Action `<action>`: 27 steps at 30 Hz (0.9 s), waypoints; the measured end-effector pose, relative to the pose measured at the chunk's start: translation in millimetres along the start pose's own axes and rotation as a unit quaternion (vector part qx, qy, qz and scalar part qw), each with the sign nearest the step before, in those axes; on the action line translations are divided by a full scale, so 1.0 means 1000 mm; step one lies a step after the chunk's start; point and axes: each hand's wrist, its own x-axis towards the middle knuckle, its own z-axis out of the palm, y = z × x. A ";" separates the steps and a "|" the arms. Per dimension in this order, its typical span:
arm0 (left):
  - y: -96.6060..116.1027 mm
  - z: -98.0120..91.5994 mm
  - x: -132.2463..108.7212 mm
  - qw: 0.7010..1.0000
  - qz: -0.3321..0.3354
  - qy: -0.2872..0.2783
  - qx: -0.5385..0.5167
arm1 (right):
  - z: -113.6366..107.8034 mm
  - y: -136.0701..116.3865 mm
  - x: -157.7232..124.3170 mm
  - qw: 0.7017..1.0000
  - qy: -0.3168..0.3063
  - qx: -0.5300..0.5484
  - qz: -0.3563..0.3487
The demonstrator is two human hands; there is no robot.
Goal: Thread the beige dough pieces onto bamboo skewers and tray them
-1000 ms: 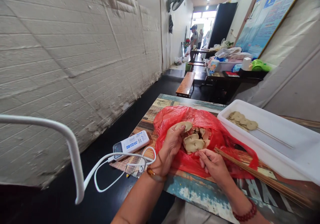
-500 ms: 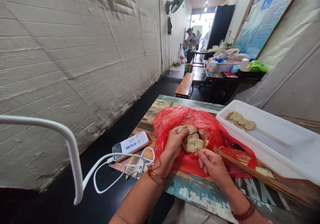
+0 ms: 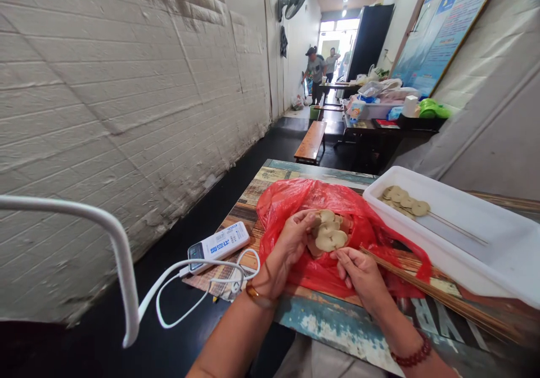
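Several flat, round beige slices [image 3: 331, 239] overlap in a row between my hands, above the opening of a red plastic bag [image 3: 282, 198]. My left hand [image 3: 295, 233] is closed, thumb and fingers pinching the slices at their upper left edge. At the row's lower end my right hand [image 3: 356, 266] is closed in a pinch, seemingly on a thin skewer, mostly hidden by fingers and slices. More slices lie under the row inside the bag. Beside my right hand, a bundle of bamboo skewers [image 3: 447, 293] lies across the bag's edge and the table.
A white tray [image 3: 502, 254] at the right holds skewered slices [image 3: 407, 202]. On the left table edge sits a white power bank [image 3: 223, 243] with a looped white cable [image 3: 169, 326]. Beyond are a wooden bench [image 3: 311, 142], a cluttered table and people [image 3: 316, 68] in the background.
The row of slices has turned slightly and shows more fully between my hands. My left fingers have loosened and straightened a little; my right hand stays nearly in place.
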 end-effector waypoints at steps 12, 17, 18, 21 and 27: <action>-0.013 -0.008 0.007 0.993 0.041 0.035 0.101 | -0.009 -0.006 -0.003 0.994 0.023 -0.080 -0.064; -0.010 -0.016 0.011 0.986 0.050 0.043 0.155 | -0.025 -0.010 0.001 0.991 0.116 0.016 -0.056; -0.009 -0.018 0.013 0.975 0.073 0.044 0.204 | -0.029 -0.009 0.002 0.989 0.132 0.038 -0.057; -0.011 -0.024 0.015 0.907 0.152 -0.005 0.393 | -0.035 -0.007 0.006 0.984 0.144 0.087 -0.060; -0.018 -0.027 0.017 0.698 0.243 -0.197 0.645 | -0.031 -0.015 0.003 0.990 0.103 0.079 -0.063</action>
